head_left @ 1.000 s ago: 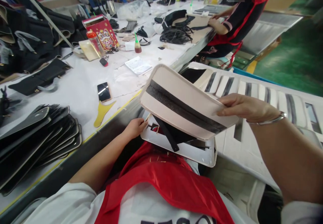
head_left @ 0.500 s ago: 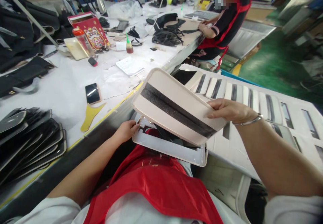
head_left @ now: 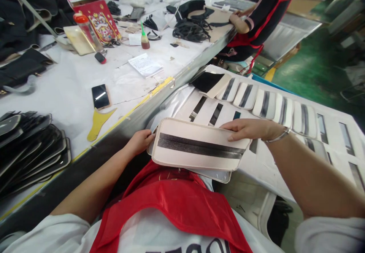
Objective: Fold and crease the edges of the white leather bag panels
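My right hand (head_left: 248,129) pinches the right end of a cream rectangular panel (head_left: 196,156) with a dark strip (head_left: 199,147) running along its length. The panel lies almost flat above my lap, over a white template frame (head_left: 218,175) of which only an edge shows. My left hand (head_left: 140,141) grips the left edge of that frame, fingers curled round it. Both hands sit just off the near edge of the work table (head_left: 71,89).
A row of similar cream panels with dark strips (head_left: 268,104) lies on a white board to my right. On the table: a stack of black panels (head_left: 31,146), a phone (head_left: 100,96), a yellow template (head_left: 98,121), a glue bottle (head_left: 145,42). Another person (head_left: 256,13) works at the far end.
The cream panel has been tipped down from a steep tilt to nearly flat, covering the white frame. My right hand lowered with it; my left hand stayed at the frame's left edge.
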`<move>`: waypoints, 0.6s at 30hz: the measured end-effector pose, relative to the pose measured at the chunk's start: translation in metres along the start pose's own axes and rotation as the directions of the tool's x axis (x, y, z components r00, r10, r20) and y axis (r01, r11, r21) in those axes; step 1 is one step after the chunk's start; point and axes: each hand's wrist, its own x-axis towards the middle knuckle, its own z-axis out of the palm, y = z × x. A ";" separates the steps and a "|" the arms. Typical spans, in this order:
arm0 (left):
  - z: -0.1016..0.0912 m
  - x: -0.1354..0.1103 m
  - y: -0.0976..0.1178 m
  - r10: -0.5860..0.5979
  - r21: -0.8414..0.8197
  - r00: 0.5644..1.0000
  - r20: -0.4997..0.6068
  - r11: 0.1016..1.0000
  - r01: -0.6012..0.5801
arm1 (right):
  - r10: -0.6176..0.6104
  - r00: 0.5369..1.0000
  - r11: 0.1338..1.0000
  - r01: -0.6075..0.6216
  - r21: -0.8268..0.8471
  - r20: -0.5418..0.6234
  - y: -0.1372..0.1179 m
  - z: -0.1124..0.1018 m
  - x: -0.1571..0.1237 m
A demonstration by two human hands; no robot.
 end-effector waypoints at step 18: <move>-0.001 0.000 0.001 0.008 0.149 1.000 -0.007 0.989 -0.007 | -0.058 0.998 0.976 0.063 -0.211 0.029 0.016 0.003 0.043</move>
